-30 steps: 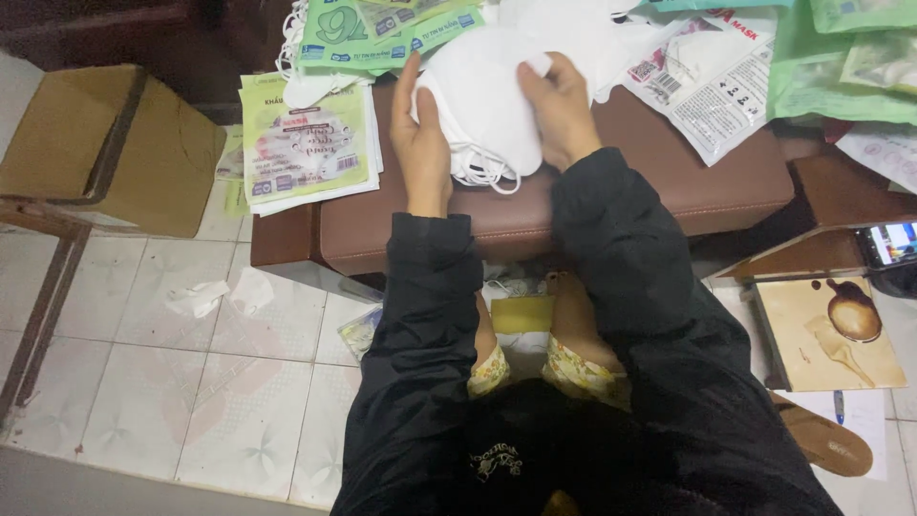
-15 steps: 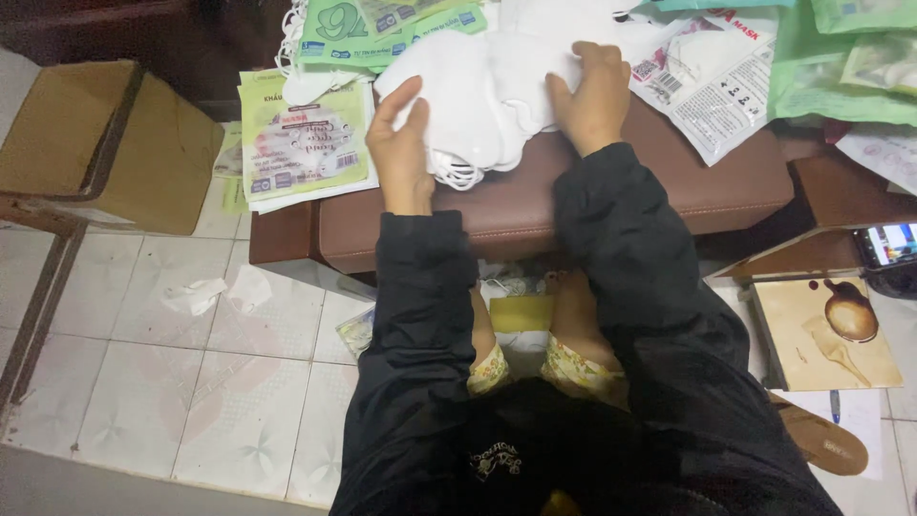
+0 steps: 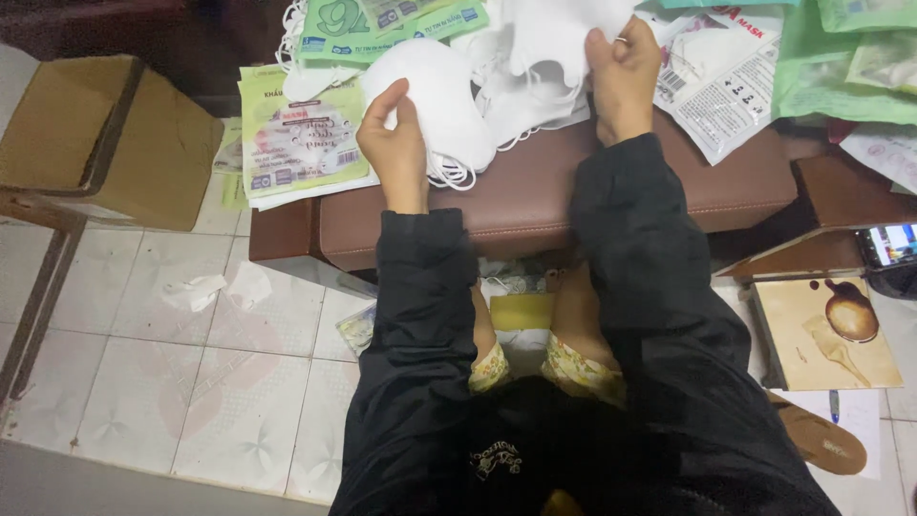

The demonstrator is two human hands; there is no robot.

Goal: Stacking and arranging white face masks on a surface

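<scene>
White fabric face masks (image 3: 435,105) are seen stacked in the upper middle of the frame, on a brown padded surface (image 3: 535,196). The stack is gripped at its left edge by the left hand (image 3: 396,143), with the thumb on top and the fingers curled around the side; white ear loops trail from under the stack onto the brown padding. Further right, near the top edge of the frame, a second bunch of white masks (image 3: 549,48) is pinched between the thumb and fingers of the right hand (image 3: 623,72), closed tightly on the cloth. The two bunches lie just beside each other, and it cannot be told whether they touch.

Both arms are covered by black sleeves (image 3: 630,248). To the left of the left hand, a pile of flat green-and-white printed packets (image 3: 296,143) is laid over the corner of the surface. More green packets (image 3: 382,24) are spread along the top of the frame, and a white printed packet (image 3: 716,86) lies just right of the right hand. A brown cardboard box (image 3: 105,134) is seen at the upper left, on the pale tiled floor (image 3: 143,382). At the right edge, a phone with a lit screen (image 3: 888,244) is visible, with a brown sandal (image 3: 821,440) lower right.
</scene>
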